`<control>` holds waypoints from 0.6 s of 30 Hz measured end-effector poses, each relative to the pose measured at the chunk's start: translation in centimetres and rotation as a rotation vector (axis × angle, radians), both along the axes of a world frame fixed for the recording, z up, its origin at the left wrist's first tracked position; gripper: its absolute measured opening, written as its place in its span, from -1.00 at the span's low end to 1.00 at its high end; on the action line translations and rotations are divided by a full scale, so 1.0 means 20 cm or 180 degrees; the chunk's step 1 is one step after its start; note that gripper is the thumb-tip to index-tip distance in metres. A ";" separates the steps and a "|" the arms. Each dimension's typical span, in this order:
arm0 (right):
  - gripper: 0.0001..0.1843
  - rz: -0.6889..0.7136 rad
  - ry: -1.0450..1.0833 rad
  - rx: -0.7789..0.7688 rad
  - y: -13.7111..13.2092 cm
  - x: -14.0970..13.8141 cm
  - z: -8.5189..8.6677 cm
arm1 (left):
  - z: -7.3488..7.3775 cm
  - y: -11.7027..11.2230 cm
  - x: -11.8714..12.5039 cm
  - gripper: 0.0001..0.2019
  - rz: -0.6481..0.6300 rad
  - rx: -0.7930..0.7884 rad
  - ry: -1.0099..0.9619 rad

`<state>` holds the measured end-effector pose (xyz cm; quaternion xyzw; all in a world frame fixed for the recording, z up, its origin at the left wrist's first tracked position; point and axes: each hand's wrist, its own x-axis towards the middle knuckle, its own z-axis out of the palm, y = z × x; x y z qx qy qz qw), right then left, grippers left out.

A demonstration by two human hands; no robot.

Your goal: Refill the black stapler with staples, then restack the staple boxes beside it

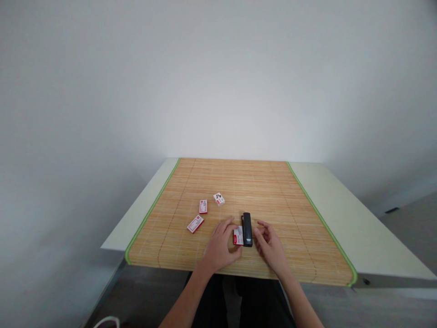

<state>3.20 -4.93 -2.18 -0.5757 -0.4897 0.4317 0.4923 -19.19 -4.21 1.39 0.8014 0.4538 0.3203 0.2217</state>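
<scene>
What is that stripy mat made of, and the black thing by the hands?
The mat looks like bamboo or wooden slats, matt tan, with thin parallel lines and a green cloth-like edge. The black stapler seems plastic or painted metal, smooth and slightly shiny; too small to tell which.

Setting: we take this for a plain office or study room. We note a pale cream rectangular table (pixel 341 214) set against a bare white wall (pixel 218 82); a tan bamboo-slat mat with green edging (pixel 246 182) covering the tabletop; a black desk stapler (pixel 247 229); four small red-and-white cardboard staple boxes (pixel 195 224); grey floor (pixel 416 228) at the right.
</scene>
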 end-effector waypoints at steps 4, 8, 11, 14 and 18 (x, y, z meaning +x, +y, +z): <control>-0.46 -0.0535 -0.0475 0.0342 -0.02 0.07 0.05 | -0.01 -0.04 -0.06 -0.45 0.0251 0.0106 -0.0146; -0.38 -0.0697 -0.0573 0.0383 -0.03 0.07 0.07 | -0.02 -0.03 -0.31 -0.56 0.0867 0.0415 -0.0015; -0.40 -0.0658 -0.0825 0.0393 -0.04 0.06 0.04 | -0.03 0.02 -0.57 -0.55 0.1596 0.0437 0.0238; -0.41 -0.0593 -0.0978 0.0396 -0.03 0.05 0.02 | -0.05 0.06 -0.75 -0.55 0.1438 0.0162 0.0503; -0.42 -0.0567 -0.1046 0.0448 -0.03 0.06 0.00 | -0.06 0.06 -0.76 -0.47 0.0779 -0.0180 0.0661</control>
